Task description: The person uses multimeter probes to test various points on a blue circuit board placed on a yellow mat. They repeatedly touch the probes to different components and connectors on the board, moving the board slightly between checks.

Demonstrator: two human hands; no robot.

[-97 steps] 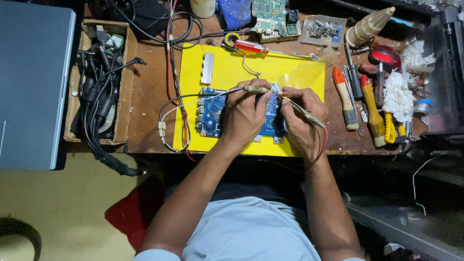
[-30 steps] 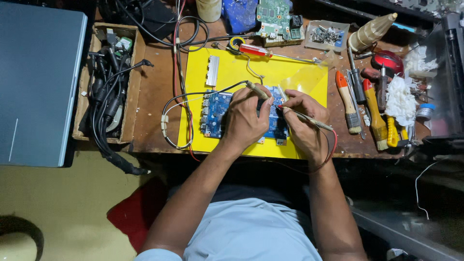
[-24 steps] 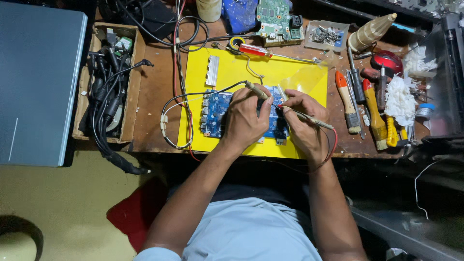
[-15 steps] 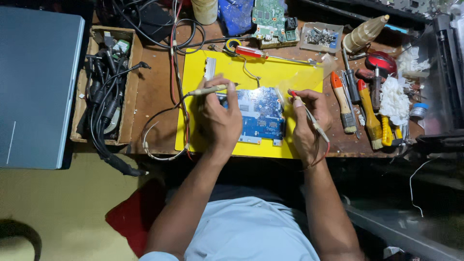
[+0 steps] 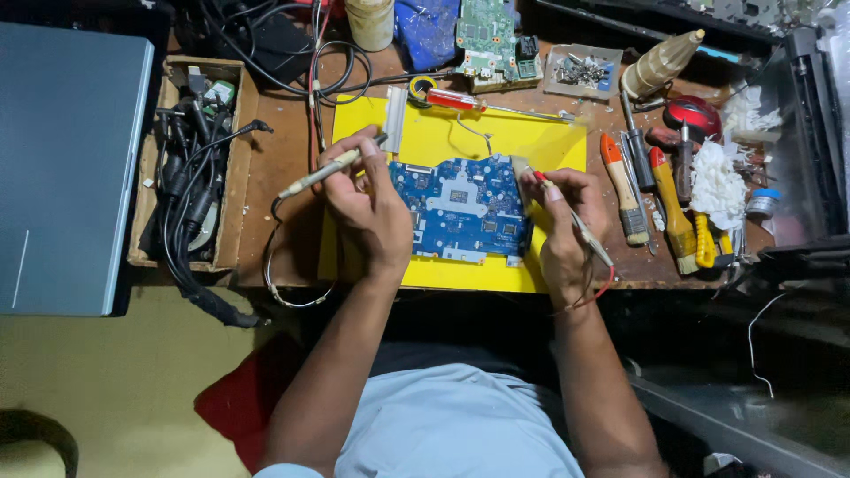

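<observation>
**Two hands, two probes, one blue board**

The left hand pinches a thin grey probe between thumb and fingers. The probe lies slanted, and its tip points toward the far side of the tabletop. A dark wire runs from its back end and loops down past the near edge. This hand rests at the left end of the blue circuit board, partly over the yellow mat.

The right hand pinches a second probe with a red tip. Its point touches the right end of the board, or sits just above it; I cannot tell which. A red wire curls away behind the wrist.

The blue circuit board lies flat on the yellow mat, near the middle of the tabletop and close to the near edge. It sits between the two hands.

At the far edge of the mat lies a red-handled screwdriver. Behind it are a green circuit board and a small tray of screws.

Near the right edge lie a brush with an orange handle, a yellow-handled tool and a clump of white fluff.

By the left edge stands a wooden box full of black cables. Left of the tabletop is a closed grey laptop.
</observation>
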